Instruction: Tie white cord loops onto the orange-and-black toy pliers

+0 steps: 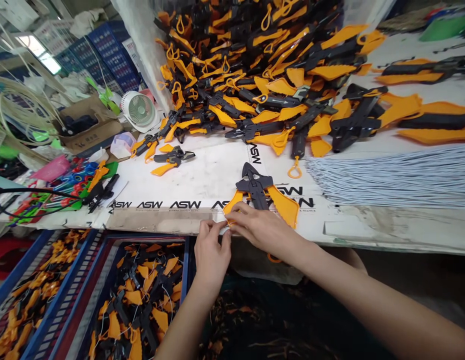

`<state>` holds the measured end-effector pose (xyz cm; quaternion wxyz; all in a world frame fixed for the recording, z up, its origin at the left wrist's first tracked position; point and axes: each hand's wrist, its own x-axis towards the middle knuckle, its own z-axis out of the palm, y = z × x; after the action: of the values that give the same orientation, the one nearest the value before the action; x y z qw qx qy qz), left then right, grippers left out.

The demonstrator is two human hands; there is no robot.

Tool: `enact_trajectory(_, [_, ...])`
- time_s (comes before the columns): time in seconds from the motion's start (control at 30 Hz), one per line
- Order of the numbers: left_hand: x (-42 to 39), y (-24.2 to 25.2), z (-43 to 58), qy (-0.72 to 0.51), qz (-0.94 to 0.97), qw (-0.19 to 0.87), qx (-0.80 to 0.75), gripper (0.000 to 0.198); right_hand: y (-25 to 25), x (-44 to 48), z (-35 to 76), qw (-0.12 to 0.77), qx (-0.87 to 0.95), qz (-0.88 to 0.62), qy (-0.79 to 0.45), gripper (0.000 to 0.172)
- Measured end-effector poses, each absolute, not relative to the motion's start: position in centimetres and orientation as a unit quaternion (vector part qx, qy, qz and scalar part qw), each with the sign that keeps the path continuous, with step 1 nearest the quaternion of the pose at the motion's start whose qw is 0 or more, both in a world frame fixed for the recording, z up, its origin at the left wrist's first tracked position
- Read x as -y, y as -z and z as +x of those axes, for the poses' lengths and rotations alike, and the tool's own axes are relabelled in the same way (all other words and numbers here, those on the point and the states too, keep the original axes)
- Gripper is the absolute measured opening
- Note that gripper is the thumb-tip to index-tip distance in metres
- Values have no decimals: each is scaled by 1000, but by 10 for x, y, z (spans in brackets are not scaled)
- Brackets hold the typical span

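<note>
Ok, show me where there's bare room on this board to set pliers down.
Bare white board lies between the lone pliers and the pliers by your right hand. Another strip runs below the wire bundle. Crowded: the orange-handled pliers heap.

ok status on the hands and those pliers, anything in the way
left hand, right hand: both at the orange handle tip of the pliers. pliers flat on the ASW-printed sheet. blue crate of pliers below the table edge, beside left wrist

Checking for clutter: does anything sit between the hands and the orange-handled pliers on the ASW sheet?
Nothing visible does. The right hand has its fingers on the orange handle of the pliers, and the left hand sits beside that handle at the edge of the sheet.
</note>
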<state>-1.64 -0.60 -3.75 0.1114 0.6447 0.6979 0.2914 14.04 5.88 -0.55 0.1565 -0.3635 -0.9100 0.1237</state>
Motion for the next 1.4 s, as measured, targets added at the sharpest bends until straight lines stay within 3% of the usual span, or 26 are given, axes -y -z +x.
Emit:
enact_trajectory(0.13, [-5, 27, -19, -223, 671, 113, -698, 17, 13, -58, 144, 182, 920, -337, -78, 35])
enact_trajectory(0.3, [-23, 22, -27, -208, 727, 154, -636, 11, 12, -61, 150, 180, 923, -331, -83, 20])
enact_trajectory(0.53, [-11, 10, -31, -174, 775, 147, -590, 13, 8, -61, 158, 179, 920, -328, -115, 20])
enact_trajectory(0.8, [36, 8, -95, -397, 533, 459, -590, 36, 8, -64, 170, 189, 918, -318, -142, 18])
enact_trajectory(0.9, [45, 14, -86, -438, 458, 539, -554, 41, 7, -58, 167, 220, 910, -318, -151, 26])
enact_trajectory(0.97, [47, 17, -68, -462, 447, 548, -535, 43, 6, -47, 160, 276, 891, -294, -210, 31])
enact_trajectory(1.07, [46, 14, -41, -497, 419, 543, -532, 41, 8, -27, 147, 376, 810, -262, -366, 19])
enact_trajectory(1.2, [39, 3, -22, -533, 322, 599, -504, 40, 14, -8, 139, 415, 670, -295, -541, 20])
enact_trajectory(1.4, [30, 1, -8, -558, 247, 651, -451, 40, 16, -5, 140, 437, 610, -328, -574, 20])
